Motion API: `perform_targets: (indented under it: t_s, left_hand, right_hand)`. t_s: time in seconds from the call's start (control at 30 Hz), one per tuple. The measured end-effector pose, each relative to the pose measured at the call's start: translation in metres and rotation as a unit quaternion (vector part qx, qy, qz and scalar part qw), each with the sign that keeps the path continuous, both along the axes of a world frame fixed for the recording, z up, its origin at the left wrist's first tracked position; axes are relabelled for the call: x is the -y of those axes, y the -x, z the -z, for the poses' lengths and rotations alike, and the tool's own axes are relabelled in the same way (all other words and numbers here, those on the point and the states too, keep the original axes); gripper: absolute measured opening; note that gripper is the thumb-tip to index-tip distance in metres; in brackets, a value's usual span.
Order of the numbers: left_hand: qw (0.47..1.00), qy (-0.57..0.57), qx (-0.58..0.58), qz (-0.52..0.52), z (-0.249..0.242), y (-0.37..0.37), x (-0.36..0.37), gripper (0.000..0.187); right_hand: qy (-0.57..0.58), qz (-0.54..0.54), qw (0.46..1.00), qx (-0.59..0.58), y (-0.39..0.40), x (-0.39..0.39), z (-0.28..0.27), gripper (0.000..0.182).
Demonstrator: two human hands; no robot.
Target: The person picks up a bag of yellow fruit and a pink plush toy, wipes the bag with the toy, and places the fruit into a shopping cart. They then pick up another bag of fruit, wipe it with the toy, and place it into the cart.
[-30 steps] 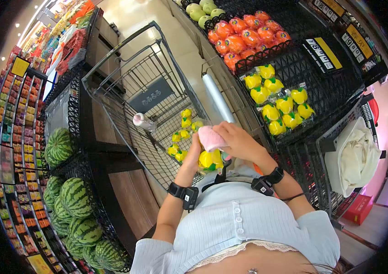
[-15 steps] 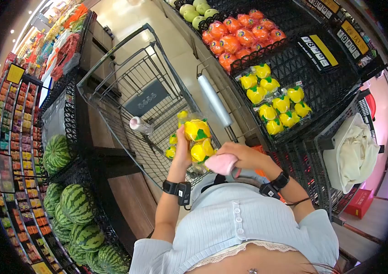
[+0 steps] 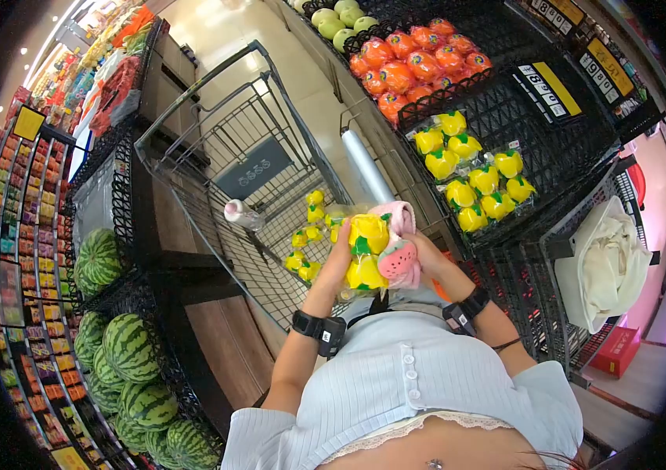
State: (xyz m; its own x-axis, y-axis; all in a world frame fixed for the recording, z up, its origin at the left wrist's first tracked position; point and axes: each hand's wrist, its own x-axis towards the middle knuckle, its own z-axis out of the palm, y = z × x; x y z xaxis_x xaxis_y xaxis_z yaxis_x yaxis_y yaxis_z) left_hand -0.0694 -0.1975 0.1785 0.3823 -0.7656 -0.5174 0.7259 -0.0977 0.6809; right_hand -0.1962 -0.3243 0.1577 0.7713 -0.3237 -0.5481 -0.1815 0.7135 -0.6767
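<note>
My left hand [image 3: 337, 260] is closed around the left side of a clear pack of yellow-wrapped fruit [image 3: 367, 235] with green leaf-like trim, held in front of my waist. In my right hand [image 3: 429, 256] is a pink cloth [image 3: 397, 219] with a strawberry patch, pressed against the pack's right side. Some of the right fingers are hidden behind the cloth. Beyond the pack stands a wire shopping cart [image 3: 254, 117]. Similar yellow packs [image 3: 307, 266] lie in it, along with a clear container with a pink-and-white end [image 3: 243, 214].
To the right, a black display rack [image 3: 497, 102] holds orange-wrapped fruit [image 3: 397, 76] and more yellow packs [image 3: 483, 180]. A roll of plastic bags [image 3: 368, 168] hangs at its edge. Watermelons [image 3: 135, 348] are piled at left. A cream bag [image 3: 607, 262] sits on the right.
The pink cloth has come up from beside the pack onto its right side, its strawberry patch now showing. The pack has shifted slightly right, uncovering more yellow packs in the cart.
</note>
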Motion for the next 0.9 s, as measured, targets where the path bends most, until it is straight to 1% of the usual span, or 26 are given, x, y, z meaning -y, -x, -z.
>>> perform_targets:
  t_s: [0.1, 0.17, 0.2, 0.27, 0.3, 0.37, 0.43, 0.5, 0.57, 0.67, 0.77, 0.8, 0.87, 0.9]
  left_hand:
    - [0.998, -0.027, 0.044, 0.024, 0.0, -0.002, 0.0, 0.058]
    - [0.996, -0.066, 0.052, 0.036, 0.01, -0.008, -0.001, 0.058]
    - [0.994, -0.08, 0.072, 0.023, 0.019, -0.008, -0.001, 0.058]
    - [0.988, -0.107, 0.111, -0.001, 0.038, -0.007, -0.004, 0.06]
    - [0.996, -0.079, 0.045, 0.002, 0.041, -0.005, -0.005, 0.06]
    - [0.996, -0.024, -0.087, 0.008, 0.046, -0.001, -0.006, 0.062]
    - [0.992, 0.012, -0.128, 0.011, 0.041, 0.007, -0.007, 0.064]
    - [0.987, 0.029, -0.159, 0.011, 0.034, 0.013, -0.01, 0.066]
    - [0.983, 0.029, -0.179, 0.007, 0.025, 0.014, -0.014, 0.068]
    - [0.989, 0.054, -0.135, 0.026, 0.0, 0.014, -0.015, 0.072]
    - [0.989, 0.041, -0.14, 0.022, -0.009, 0.01, -0.019, 0.069]
    - [0.991, 0.02, -0.13, 0.029, -0.005, 0.006, -0.02, 0.066]
    - [0.993, -0.022, -0.109, 0.044, 0.007, -0.001, -0.022, 0.062]
    - [0.995, -0.047, -0.059, 0.062, 0.003, -0.001, -0.02, 0.06]
  right_hand:
    - [0.023, -0.025, 0.998, 0.052, 0.001, 0.008, 0.003, 0.046]
    - [0.09, -0.002, 0.994, 0.064, 0.002, 0.006, -0.007, 0.047]
    - [0.124, 0.011, 0.99, 0.07, 0.002, 0.006, -0.013, 0.048]
    - [0.287, -0.046, 0.953, 0.09, -0.002, 0.012, -0.008, 0.048]
    - [0.365, -0.073, 0.923, 0.099, -0.004, 0.013, -0.013, 0.048]
    - [0.438, -0.108, 0.888, 0.092, -0.004, 0.009, -0.025, 0.046]
    - [0.516, -0.126, 0.841, 0.104, -0.004, 0.007, -0.039, 0.043]
    - [0.598, -0.127, 0.779, 0.138, -0.005, 0.009, -0.045, 0.041]
    - [0.558, -0.133, 0.808, 0.13, -0.004, 0.01, -0.043, 0.041]
    - [0.499, -0.129, 0.843, 0.15, -0.006, 0.011, -0.036, 0.041]
    - [0.431, -0.118, 0.881, 0.156, -0.005, 0.013, -0.016, 0.04]
    - [0.407, -0.113, 0.893, 0.154, -0.005, 0.014, -0.008, 0.04]
    - [0.413, -0.111, 0.894, 0.137, -0.003, 0.016, 0.006, 0.038]
    - [0.416, -0.111, 0.893, 0.129, -0.002, 0.016, 0.007, 0.038]
